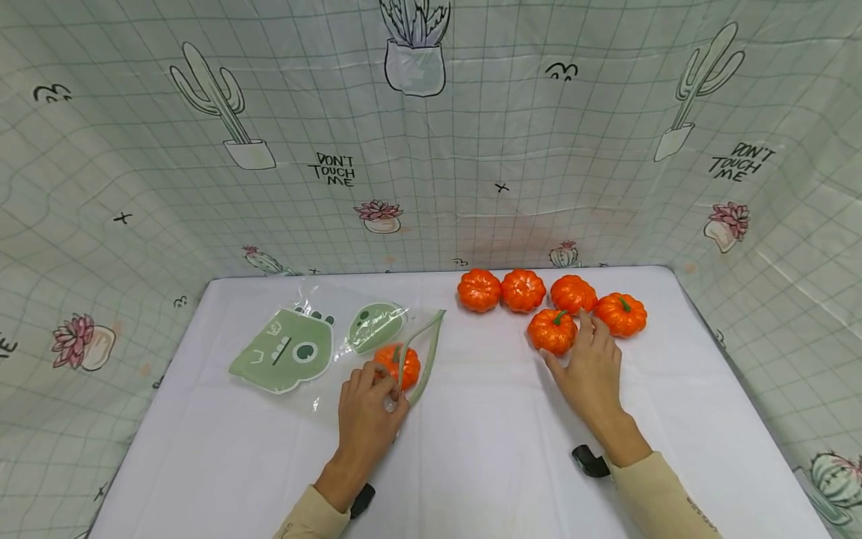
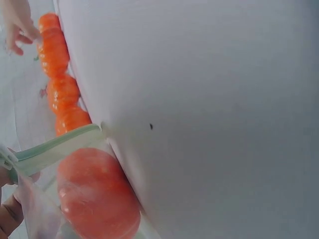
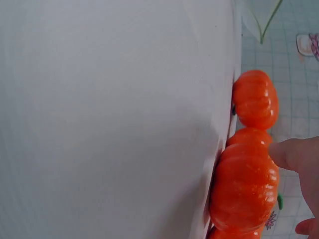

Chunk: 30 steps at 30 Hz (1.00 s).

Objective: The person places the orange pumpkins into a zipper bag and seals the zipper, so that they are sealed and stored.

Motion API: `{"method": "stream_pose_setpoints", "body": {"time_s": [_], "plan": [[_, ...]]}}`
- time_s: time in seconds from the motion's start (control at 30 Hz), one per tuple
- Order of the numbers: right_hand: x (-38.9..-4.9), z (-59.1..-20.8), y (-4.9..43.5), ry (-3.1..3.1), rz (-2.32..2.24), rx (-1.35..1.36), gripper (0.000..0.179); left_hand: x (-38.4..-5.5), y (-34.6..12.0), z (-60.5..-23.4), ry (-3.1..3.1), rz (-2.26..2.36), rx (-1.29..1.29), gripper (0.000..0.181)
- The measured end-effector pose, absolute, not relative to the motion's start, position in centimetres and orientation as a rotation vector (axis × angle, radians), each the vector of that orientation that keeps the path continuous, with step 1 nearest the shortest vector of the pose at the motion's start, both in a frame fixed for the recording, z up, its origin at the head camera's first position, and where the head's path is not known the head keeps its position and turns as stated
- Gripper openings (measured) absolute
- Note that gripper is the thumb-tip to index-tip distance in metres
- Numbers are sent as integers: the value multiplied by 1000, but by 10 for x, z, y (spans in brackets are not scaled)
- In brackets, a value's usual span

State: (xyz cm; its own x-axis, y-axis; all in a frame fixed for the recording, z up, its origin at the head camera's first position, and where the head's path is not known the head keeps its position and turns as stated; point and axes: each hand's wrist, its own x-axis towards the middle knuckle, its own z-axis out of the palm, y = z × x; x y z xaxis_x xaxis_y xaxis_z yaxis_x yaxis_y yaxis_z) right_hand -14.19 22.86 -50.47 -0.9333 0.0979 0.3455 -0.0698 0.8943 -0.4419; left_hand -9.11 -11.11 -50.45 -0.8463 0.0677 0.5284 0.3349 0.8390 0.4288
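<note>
My left hand [image 1: 370,412] pinches the green-edged mouth of a clear zip bag [image 1: 431,352] printed with green cartoon faces. Inside the bag, near its mouth, sits one small orange pumpkin [image 1: 407,367]; in the left wrist view this bagged pumpkin [image 2: 99,194] shows through the plastic. My right hand [image 1: 592,370] is at the right side of a front pumpkin [image 1: 552,333] with a green stem, thumb low and fingers spread beyond it. In the right wrist view a fingertip [image 3: 281,153] lies right at the pumpkin [image 3: 244,191], and the thumb stands off it.
Behind that front pumpkin, several more line the table's back edge: a left one [image 1: 479,290], its neighbour [image 1: 523,290], another [image 1: 572,293] and a stemmed one [image 1: 622,314] at right. A patterned cloth [image 1: 431,165] hangs behind the white table [image 1: 485,464].
</note>
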Motion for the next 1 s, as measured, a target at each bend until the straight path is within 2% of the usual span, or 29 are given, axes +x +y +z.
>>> {"method": "stream_pose_setpoints", "body": {"time_s": [1.0], "plan": [[-161,-514,238,-2847,802,-5,88,-91,-112,-505,-2505,-758,-291,28]]}}
